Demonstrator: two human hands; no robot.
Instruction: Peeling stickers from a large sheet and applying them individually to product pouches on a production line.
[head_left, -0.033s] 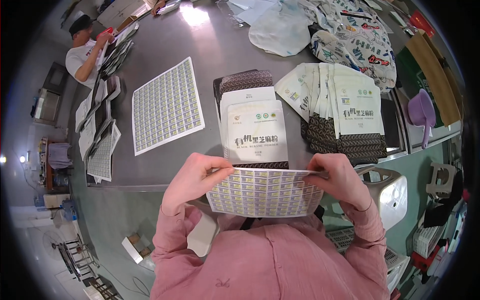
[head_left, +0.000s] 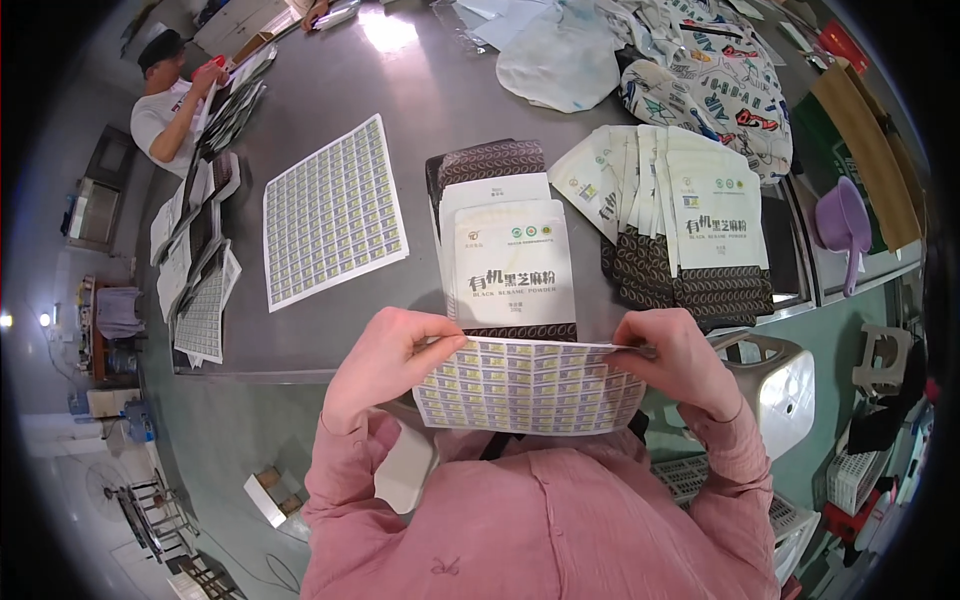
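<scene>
Between my hands I hold a sheet of small purple-and-yellow stickers (head_left: 530,392), folded or bent along its top edge, at the table's near edge. My left hand (head_left: 392,358) pinches its upper left corner between thumb and fingers. At the upper right, my right hand (head_left: 677,358) grips the same edge, fingers closed. Just beyond the sheet lies a stack of white-and-black pouches (head_left: 515,260), its lower end partly covered by the sheet. To the right, a fanned pile of similar pouches (head_left: 715,215) shows a small sticker on the top one.
Another sticker sheet (head_left: 338,215) lies flat at left on the grey table (head_left: 420,130). More pouches (head_left: 200,215) line the left edge, where a co-worker (head_left: 165,115) handles something. Printed cloth (head_left: 710,90), a purple scoop (head_left: 842,222) and a stool (head_left: 775,395) are at right.
</scene>
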